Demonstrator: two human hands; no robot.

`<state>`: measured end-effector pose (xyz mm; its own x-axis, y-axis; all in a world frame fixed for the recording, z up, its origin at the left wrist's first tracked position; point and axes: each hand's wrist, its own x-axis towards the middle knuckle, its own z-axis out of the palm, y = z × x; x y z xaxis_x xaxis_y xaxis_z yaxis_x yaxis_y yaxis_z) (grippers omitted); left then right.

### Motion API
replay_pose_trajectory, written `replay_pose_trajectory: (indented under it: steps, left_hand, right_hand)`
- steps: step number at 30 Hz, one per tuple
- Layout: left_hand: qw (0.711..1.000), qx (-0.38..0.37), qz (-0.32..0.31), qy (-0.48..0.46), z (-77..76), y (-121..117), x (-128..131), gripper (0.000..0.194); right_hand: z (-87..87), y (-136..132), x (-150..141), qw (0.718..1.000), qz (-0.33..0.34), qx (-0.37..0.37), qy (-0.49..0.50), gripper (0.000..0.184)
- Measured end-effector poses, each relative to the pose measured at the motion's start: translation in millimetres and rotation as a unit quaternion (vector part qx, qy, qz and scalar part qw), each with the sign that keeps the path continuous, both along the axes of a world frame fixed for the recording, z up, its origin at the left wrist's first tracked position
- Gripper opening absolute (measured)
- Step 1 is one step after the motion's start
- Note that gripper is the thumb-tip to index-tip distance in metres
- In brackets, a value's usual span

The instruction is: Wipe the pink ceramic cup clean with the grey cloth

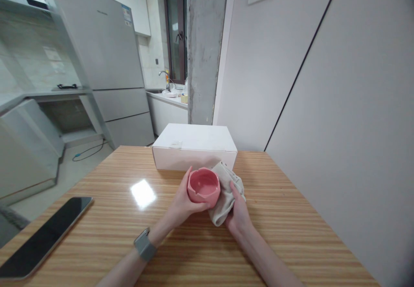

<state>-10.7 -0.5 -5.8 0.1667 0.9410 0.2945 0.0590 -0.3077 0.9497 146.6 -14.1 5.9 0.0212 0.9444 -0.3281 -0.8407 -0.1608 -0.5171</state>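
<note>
My left hand (185, 203) is closed around the side of a pink ashtray (204, 185), which has a glossy inside and notches in its rim. The ashtray is tilted so that its opening faces me. A crumpled light grey cloth (224, 198) is gripped in my right hand (239, 211), with the thumb on top and the other fingers partly hidden. The cloth lies against the right side of the ashtray. Both things are held above the wood-grain table (268, 235), in front of a white box.
The closed white box (196, 142) stands at the table's far edge. A black phone or tablet (45, 237) lies at the left edge. A white wall (310, 119) rises on the right. Beyond the table are a refrigerator (100, 45) and a sink counter (170, 110).
</note>
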Motion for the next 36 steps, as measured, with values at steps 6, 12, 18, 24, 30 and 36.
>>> replay_pose_trajectory:
  steps: [6, 12, 18, 24, 30, 36]
  left_hand:
    - [0.999, 0.037, 0.024, -0.001, 14.0, 3, -10, 0.088]
    - [0.996, 0.068, 0.018, -0.053, 19.3, -12, 1, 0.099]
    - [0.995, 0.094, 0.042, 0.02, 18.0, -18, 9, 0.112]
    - [0.988, 0.135, 0.073, 0.032, 15.7, -16, 10, 0.11]
    - [0.978, 0.182, 0.066, 0.083, 11.4, -14, 9, 0.111]
    - [0.98, 0.175, 0.078, 0.053, 13.2, -10, 6, 0.107]
  right_hand:
    - [6.3, -1, 9, 0.995, 0.096, -0.001, -0.027, 0.034]
    - [2.8, -7, 0, 0.957, 0.284, 0.012, 0.063, 0.039]
    - [7.2, -11, -6, 0.962, 0.263, -0.037, 0.062, 0.035]
    - [15.5, -9, -3, 0.971, 0.238, -0.01, 0.033, 0.037]
    - [13.0, -6, 1, 0.977, 0.208, 0.01, 0.031, 0.037]
    - [11.4, -4, 7, 0.979, 0.197, 0.03, 0.042, 0.041]
